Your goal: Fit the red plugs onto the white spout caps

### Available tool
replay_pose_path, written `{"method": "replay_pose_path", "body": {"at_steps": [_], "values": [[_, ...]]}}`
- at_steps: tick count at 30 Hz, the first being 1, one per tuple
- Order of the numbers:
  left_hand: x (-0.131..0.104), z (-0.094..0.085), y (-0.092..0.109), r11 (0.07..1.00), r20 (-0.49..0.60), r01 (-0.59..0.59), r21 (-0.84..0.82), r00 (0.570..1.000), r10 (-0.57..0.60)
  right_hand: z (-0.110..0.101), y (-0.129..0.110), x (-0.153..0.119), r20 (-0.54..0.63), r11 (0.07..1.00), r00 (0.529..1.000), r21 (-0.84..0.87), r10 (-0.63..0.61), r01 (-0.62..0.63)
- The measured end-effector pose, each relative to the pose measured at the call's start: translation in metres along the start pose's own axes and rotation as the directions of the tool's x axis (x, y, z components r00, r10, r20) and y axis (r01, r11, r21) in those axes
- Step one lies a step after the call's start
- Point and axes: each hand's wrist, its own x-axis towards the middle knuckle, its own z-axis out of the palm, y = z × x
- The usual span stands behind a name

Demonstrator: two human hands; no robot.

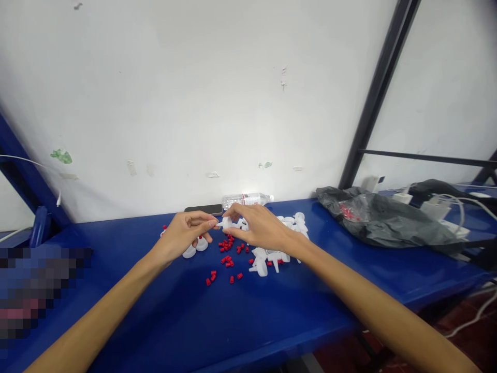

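Observation:
Between thumb and fingers, my right hand (258, 224) grips a white nozzle cap (227, 223) by its wide base, spout pointing left. My left hand (190, 228) is closed in a pinch at the spout's tip; whatever lies inside that pinch is hidden. Small red tip caps (227, 260) are scattered on the blue table below both hands. A pile of loose white nozzle caps (261, 263) lies under and beyond my right hand. Beside my left hand stand several white nozzle caps with red tips (201, 243), partly covered by the fingers.
A clear plastic bottle (248, 199) lies against the wall, with a dark phone (204, 210) beside it. On the right, a grey plastic bag (380, 220) carries a clear bag of red pieces (353, 209), near white chargers and cables. The blue table (174, 321) has its front edge nearest me.

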Motion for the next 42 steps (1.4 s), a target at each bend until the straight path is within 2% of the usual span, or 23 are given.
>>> {"method": "replay_pose_path", "body": {"at_steps": [4, 8, 11, 16, 22, 29, 35, 38, 40, 42], "values": [[0.0, -0.001, 0.0, 1.0, 0.03, -0.002, -0.03, 1.0, 0.003, 0.001, 0.0, 0.0, -0.01, 1.0, 1.0, -0.01, -0.004, 0.004], [0.001, 0.002, -0.003, 0.999, 0.164, 0.029, 0.027, 0.986, -0.033, 0.001, -0.001, 0.0, 0.004, 1.0, 1.0, -0.023, 0.007, -0.007], [0.002, 0.004, -0.006, 0.999, 0.21, -0.018, 0.027, 0.978, 0.012, 0.001, -0.002, -0.001, 0.02, 1.0, 1.0, -0.025, 0.018, -0.017], [0.001, 0.005, -0.008, 0.995, 0.172, -0.077, 0.066, 0.983, 0.065, 0.008, 0.002, 0.0, 0.014, 0.998, 1.0, 0.062, 0.025, -0.026], [-0.004, 0.007, -0.003, 0.987, 0.093, -0.124, 0.104, 0.989, 0.115, 0.023, 0.01, 0.001, -0.014, 0.95, 0.999, 0.311, 0.035, -0.029], [-0.008, 0.004, 0.008, 0.956, 0.051, -0.181, 0.23, 0.984, 0.174, 0.023, 0.008, 0.001, 0.02, 0.891, 0.998, 0.449, 0.066, -0.068], [-0.005, 0.006, 0.013, 0.939, -0.016, -0.16, 0.305, 0.985, 0.173, 0.021, 0.006, 0.002, -0.022, 0.925, 0.997, 0.374, 0.073, -0.06], [-0.004, 0.006, 0.013, 0.941, -0.032, -0.178, 0.286, 0.98, 0.195, 0.02, 0.005, 0.002, 0.013, 0.952, 0.999, 0.302, 0.045, -0.047], [-0.004, 0.005, 0.011, 0.91, -0.04, -0.204, 0.361, 0.972, 0.233, 0.017, 0.005, 0.002, 0.036, 0.977, 0.999, 0.208, 0.038, -0.045], [-0.004, 0.003, 0.007, 0.826, -0.029, -0.223, 0.518, 0.96, 0.277, 0.013, 0.006, 0.002, 0.034, 0.995, 0.998, 0.085, 0.049, -0.052]]}}
